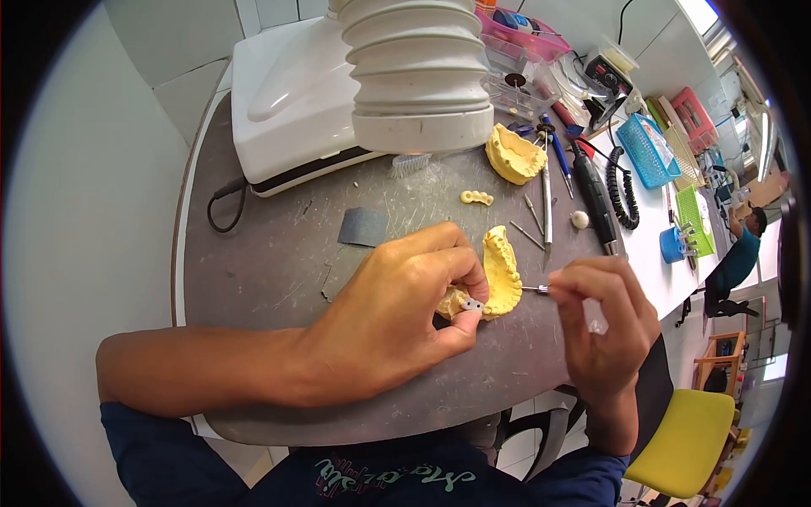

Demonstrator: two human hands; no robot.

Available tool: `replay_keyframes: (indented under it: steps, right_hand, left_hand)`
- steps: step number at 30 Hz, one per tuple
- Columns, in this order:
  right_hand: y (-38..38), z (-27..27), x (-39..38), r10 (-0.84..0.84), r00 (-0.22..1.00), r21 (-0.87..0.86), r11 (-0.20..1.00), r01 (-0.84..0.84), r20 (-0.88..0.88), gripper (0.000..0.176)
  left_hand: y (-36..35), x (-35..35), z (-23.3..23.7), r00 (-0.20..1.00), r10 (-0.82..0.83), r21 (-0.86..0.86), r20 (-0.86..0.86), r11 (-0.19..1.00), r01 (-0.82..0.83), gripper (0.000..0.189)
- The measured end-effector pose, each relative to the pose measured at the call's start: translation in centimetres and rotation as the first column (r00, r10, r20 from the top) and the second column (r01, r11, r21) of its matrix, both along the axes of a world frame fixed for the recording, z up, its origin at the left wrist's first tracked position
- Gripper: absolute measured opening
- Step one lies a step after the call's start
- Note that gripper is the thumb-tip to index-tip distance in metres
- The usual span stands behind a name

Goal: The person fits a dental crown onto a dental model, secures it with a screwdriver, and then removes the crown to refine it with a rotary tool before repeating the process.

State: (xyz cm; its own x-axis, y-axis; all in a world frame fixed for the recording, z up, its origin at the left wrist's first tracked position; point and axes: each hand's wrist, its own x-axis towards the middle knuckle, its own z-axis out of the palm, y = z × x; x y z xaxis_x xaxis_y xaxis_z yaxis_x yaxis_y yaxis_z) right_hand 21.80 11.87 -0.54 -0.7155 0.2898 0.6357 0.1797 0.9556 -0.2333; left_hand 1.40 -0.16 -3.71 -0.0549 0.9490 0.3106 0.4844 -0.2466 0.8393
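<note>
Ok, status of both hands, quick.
Left hand: closed, pinching a small grey piece by the yellow cast.
Right hand: closed, pinching a thin metal tool.

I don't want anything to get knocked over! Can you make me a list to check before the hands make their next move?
1. Left hand has the small gray piece: ok, it is pinched between finger and thumb.
2. Right hand has the thin metal tool: ok, the fingertips hold it.
3. Tool tip touching the near yellow tooth model: cannot tell, they look very close.
4. Other yellow model away from both hands: ok.
5. Table free of dust and crumbs: not ok, there are pale dust and little bits.
6. Black drill switched off: cannot tell.
</note>
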Motion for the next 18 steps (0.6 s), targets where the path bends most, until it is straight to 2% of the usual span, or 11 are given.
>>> replay_keyframes:
  steps: [1, 3, 7, 11, 14, 16, 17, 18]
  right_hand:
    - [0.3, 0.1, 0.3, 0.001, 1.0, -0.001, 1.0, -0.001, 0.004, 0.013]
    - [0.8, 0.1, 0.8, -0.155, 0.978, -0.071, 0.984, 0.166, 0.137, 0.009]
    - [2.3, -1.1, 1.2, -0.17, 0.955, -0.085, 0.977, 0.195, 0.242, 0.01]
    - [3.0, -1.3, 1.3, -0.138, 0.954, -0.133, 0.975, 0.179, 0.268, 0.014]
    - [3.7, -0.8, 2.2, -0.22, 0.962, -0.112, 0.964, 0.239, 0.164, 0.029]
    - [4.7, -0.2, 3.2, -0.349, 0.923, -0.073, 0.928, 0.364, 0.164, 0.016]
    - [5.3, -0.1, 3.7, -0.431, 0.886, -0.053, 0.894, 0.445, 0.173, 0.019]
    - [6.0, -0.1, 4.2, -0.427, 0.886, -0.063, 0.894, 0.444, 0.18, 0.019]
  left_hand:
    - [0.0, 0.0, 0.0, 1.0, -0.005, -0.009, -0.004, 1.0, 0.005, 0.015]
    - [0.1, 0.0, -0.1, 1.0, -0.002, 0.005, -0.007, 1.0, 0.002, 0.015]
    - [0.1, -0.1, -0.1, 1.0, 0.0, 0.019, -0.019, 1.0, 0.001, 0.018]
    - [0.2, 0.0, 0.1, 1.0, 0.008, -0.018, -0.002, 1.0, -0.008, 0.022]
    - [0.3, 0.0, 0.2, 1.0, 0.02, -0.018, -0.006, 1.0, -0.02, 0.025]
    - [0.3, 0.0, 0.2, 1.0, 0.012, 0.006, -0.019, 1.0, -0.012, 0.027]
    - [0.4, -0.1, 0.2, 1.0, 0.014, -0.006, -0.017, 1.0, -0.014, 0.027]
    - [0.4, -0.1, 0.2, 1.0, -0.001, -0.003, -0.021, 1.0, 0.001, 0.027]
